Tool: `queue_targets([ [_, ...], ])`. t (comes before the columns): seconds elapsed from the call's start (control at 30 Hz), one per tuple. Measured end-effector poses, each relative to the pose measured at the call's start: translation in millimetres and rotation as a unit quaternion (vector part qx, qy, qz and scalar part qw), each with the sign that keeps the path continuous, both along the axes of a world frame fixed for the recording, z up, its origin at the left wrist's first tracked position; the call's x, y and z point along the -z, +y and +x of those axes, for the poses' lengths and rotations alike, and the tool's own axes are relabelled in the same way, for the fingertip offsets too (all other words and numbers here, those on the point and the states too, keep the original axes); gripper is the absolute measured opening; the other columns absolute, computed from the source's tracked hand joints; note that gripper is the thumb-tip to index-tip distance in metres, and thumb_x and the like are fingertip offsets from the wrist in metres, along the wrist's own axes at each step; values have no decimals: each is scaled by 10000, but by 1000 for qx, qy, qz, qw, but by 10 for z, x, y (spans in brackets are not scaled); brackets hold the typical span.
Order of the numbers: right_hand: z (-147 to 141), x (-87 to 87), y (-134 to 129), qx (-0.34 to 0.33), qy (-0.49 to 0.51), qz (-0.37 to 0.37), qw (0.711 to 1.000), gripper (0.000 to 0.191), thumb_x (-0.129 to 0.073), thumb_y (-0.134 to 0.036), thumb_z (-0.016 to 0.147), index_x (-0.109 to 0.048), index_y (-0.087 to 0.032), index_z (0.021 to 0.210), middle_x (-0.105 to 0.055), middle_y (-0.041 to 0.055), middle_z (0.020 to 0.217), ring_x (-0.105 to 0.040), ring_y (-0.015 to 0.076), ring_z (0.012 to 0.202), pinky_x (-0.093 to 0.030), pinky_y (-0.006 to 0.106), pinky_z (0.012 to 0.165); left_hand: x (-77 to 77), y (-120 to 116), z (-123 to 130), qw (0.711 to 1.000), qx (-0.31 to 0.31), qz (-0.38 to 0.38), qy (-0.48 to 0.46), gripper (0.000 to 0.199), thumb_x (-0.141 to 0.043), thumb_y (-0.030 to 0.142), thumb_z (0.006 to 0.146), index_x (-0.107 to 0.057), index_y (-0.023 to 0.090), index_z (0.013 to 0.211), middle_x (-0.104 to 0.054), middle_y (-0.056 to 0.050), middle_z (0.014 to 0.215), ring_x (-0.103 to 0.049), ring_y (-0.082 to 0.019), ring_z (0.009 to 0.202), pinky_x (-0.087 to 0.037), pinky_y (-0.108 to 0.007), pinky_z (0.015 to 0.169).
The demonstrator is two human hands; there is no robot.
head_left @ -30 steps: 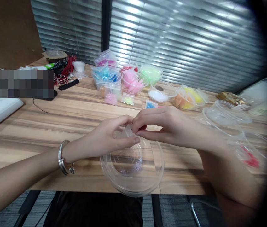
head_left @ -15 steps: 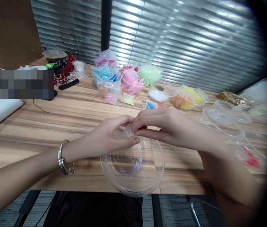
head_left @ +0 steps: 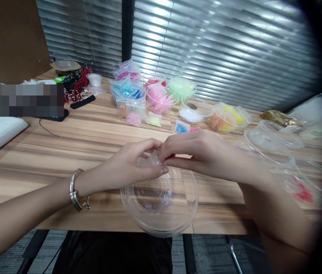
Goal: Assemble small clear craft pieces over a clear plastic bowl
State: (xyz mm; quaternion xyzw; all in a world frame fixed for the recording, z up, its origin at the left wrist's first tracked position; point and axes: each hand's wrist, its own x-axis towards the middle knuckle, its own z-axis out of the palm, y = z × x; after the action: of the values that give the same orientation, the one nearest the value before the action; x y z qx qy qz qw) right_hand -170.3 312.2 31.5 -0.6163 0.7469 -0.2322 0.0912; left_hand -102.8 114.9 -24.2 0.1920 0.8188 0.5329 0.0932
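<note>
A small clear plastic bag (head_left: 153, 158) is held above a clear round plastic bowl (head_left: 189, 213) near the table's front edge. My left hand (head_left: 132, 161), with silver bangles at the wrist, curves round the bag between thumb and fingers. From the other side, my right hand (head_left: 202, 152) pinches the bag at its upper edge, its fingertips close to the left ones. A few pale purple bits (head_left: 165, 198) lie at the bottom of the bowl. My fingers partly hide the bag, so I cannot tell what is in it.
Behind are tubs with pink packets (head_left: 161, 98), green packets (head_left: 182, 89) and blue packets (head_left: 126, 90). A small blue bag (head_left: 182, 127) lies nearer. Clear containers (head_left: 269, 144) stand right, one with red pieces (head_left: 302, 190). A white device (head_left: 1, 135) sits left.
Both hands stay over the bowl with the bag between them. My right fingertips have shifted very slightly downward at the bag.
</note>
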Motion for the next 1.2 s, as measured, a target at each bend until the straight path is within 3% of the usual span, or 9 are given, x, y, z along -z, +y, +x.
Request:
queue_targets([
  [0.23, 103, -164, 114, 37, 36, -25, 998, 188, -503, -207, 968, -667, -138, 1028, -667, 38, 940, -611, 97, 839, -430, 202, 732, 5, 2, 5, 1000, 3, -2, 7, 353, -599, 475, 868, -557, 275, 1156, -612, 58, 1166, -577, -117, 1096, -445, -229, 931],
  [0.37, 280, -234, 157, -33, 3, 90, 995, 225, -458, -205, 985, -673, -158, 935, -658, 27, 872, -597, 98, 765, -434, 208, 680, 17, 3, 8, 999, -15, -24, 19, 402, -620, 490, 845, -559, 275, 1179, -599, 47, 1212, -557, -135, 1146, -438, -241, 966],
  [0.43, 354, -177, 101, -48, -29, 142, 988, 245, -428, -130, 981, -660, -159, 907, -661, 12, 887, -597, 89, 780, -449, 201, 721, 12, 5, 8, 999, -19, -28, 15, 395, -615, 494, 845, -569, 277, 1171, -612, 35, 1195, -559, -152, 1148, -445, -253, 961],
  [0.5, 392, -74, 17, -28, -24, 144, 989, 254, -423, -61, 958, -655, -154, 910, -668, 10, 937, -607, 97, 849, -458, 217, 818, 8, 5, 6, 1000, -19, -24, 0, 375, -606, 467, 856, -570, 270, 1173, -621, 20, 1186, -565, -162, 1141, -453, -263, 959],
  [0.7, 364, 273, -114, -47, 126, 126, 983, 260, -470, 19, 850, -676, -119, 928, -662, 77, 1076, -604, 182, 1007, -475, 321, 924, 29, -6, 7, 1000, -11, 0, -9, 378, -586, 436, 871, -564, 246, 1197, -622, -11, 1183, -593, -167, 1088, -482, -263, 914],
  [0.8, 354, 386, -127, -55, 160, 137, 976, 266, -471, 29, 833, -679, -125, 896, -667, 76, 1008, -614, 177, 953, -485, 323, 898, 36, -1, 18, 1000, -17, 7, -15, 402, -592, 456, 864, -564, 238, 1200, -628, -19, 1171, -600, -171, 1073, -487, -260, 893],
  [0.93, 343, 431, -168, -59, 180, 135, 973, 264, -460, 30, 820, -671, -116, 881, -654, 78, 984, -604, 178, 930, -490, 315, 853, 27, 11, 23, 999, -20, 12, -30, 398, -604, 458, 857, -563, 240, 1188, -630, -13, 1163, -595, -175, 1091, -483, -256, 894],
  [1.07, 330, 426, -183, -65, 196, 140, 968, 369, -407, 72, 796, -663, -106, 993, -644, 85, 1067, -597, 175, 973, -486, 318, 898, 17, 17, 21, 999, -19, 15, -42, 379, -599, 443, 865, -560, 250, 1189, -634, -8, 1150, -601, -172, 1075, -487, -262, 892],
  [1.2, 323, 451, -179, -55, 206, 124, 969, 306, -440, 58, 807, -669, -95, 939, -648, 105, 1046, -591, 204, 1009, -453, 379, 973, 12, 22, 23, 998, -18, 32, -48, 347, -606, 391, 867, -559, 254, 1183, -631, 6, 1161, -598, -158, 1088, -482, -251, 911],
])
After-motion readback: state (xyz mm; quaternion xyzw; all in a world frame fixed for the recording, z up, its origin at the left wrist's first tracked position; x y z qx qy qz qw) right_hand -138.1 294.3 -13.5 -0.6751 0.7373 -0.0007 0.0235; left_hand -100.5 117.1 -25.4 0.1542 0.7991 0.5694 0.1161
